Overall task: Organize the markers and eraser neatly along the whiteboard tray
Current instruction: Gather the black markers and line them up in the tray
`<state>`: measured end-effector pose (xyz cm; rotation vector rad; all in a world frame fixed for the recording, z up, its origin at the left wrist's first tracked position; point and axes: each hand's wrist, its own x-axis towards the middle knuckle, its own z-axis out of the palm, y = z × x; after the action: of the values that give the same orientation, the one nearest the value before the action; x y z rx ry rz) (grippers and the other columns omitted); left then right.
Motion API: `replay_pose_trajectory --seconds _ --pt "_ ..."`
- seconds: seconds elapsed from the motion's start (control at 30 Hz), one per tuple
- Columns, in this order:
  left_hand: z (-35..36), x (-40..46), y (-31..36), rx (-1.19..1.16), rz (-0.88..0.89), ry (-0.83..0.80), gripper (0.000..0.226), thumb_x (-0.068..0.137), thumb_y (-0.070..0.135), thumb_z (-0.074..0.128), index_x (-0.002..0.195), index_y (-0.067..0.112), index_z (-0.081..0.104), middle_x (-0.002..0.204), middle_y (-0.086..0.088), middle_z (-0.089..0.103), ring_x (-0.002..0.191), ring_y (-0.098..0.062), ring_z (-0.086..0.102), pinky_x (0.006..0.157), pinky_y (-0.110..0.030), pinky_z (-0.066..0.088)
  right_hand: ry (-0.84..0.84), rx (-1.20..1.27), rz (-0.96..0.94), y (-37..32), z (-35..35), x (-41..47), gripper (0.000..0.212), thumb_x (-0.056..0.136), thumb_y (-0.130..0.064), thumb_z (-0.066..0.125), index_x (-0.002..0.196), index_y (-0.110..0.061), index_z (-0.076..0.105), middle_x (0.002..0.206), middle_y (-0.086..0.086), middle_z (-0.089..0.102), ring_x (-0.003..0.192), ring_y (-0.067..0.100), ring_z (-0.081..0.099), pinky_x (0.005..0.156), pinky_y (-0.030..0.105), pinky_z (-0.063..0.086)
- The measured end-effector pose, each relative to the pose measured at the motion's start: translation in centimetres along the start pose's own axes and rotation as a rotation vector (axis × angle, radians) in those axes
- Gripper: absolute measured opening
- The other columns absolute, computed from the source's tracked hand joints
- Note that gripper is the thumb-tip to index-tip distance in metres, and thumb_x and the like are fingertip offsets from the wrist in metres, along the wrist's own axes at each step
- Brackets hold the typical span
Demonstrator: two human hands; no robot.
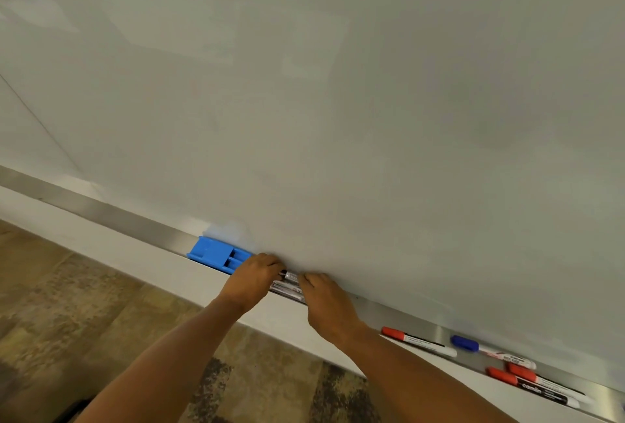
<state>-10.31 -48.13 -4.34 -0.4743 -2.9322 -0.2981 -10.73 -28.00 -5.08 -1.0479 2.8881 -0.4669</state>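
Note:
A metal whiteboard tray runs diagonally from upper left to lower right. A blue eraser lies in it left of centre. Just right of the eraser, a bundle of markers lies in the tray between my hands. My left hand covers the bundle's left end and my right hand its right end, fingers curled on the markers. Further right lie a red-capped marker, a blue-capped marker and two more red-capped markers.
The large whiteboard fills the upper view. Below the tray is a white ledge, and beneath it a brown patterned floor.

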Motion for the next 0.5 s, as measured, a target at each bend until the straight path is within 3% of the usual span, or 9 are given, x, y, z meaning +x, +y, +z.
replay_pose_trajectory --seconds 0.1,0.27,0.5 --pt "0.5 -0.4 0.0 0.088 0.003 -0.003 0.036 0.065 -0.004 0.078 0.097 0.011 0.073 0.095 -0.007 0.070 0.087 -0.028 0.065 0.071 -0.037 0.058 -0.032 -0.017 -0.009 -0.1 0.2 -0.1 0.048 0.077 0.002 0.056 0.124 -0.010 0.052 0.121 0.008 0.057 0.108 0.027 0.050 0.088 0.039 0.049" --pt "1.2 -1.1 -0.3 0.073 0.018 0.015 0.020 0.085 0.024 0.069 0.102 0.015 0.068 0.102 -0.003 0.064 0.091 -0.024 0.060 0.076 -0.037 0.056 -0.083 -0.044 -0.049 -0.2 0.3 0.1 0.046 0.077 -0.001 0.057 0.122 -0.008 0.053 0.131 0.009 0.052 0.115 0.026 0.047 0.094 0.040 0.047" --pt "1.0 -0.9 -0.5 0.132 0.019 -0.037 0.017 0.078 0.024 0.078 0.091 0.014 0.072 0.094 -0.003 0.065 0.084 -0.023 0.061 0.068 -0.035 0.058 -0.051 -0.029 -0.034 -0.1 0.7 -1.0 0.053 0.082 -0.001 0.054 0.134 -0.004 0.045 0.147 0.014 0.041 0.134 0.027 0.036 0.111 0.037 0.031"
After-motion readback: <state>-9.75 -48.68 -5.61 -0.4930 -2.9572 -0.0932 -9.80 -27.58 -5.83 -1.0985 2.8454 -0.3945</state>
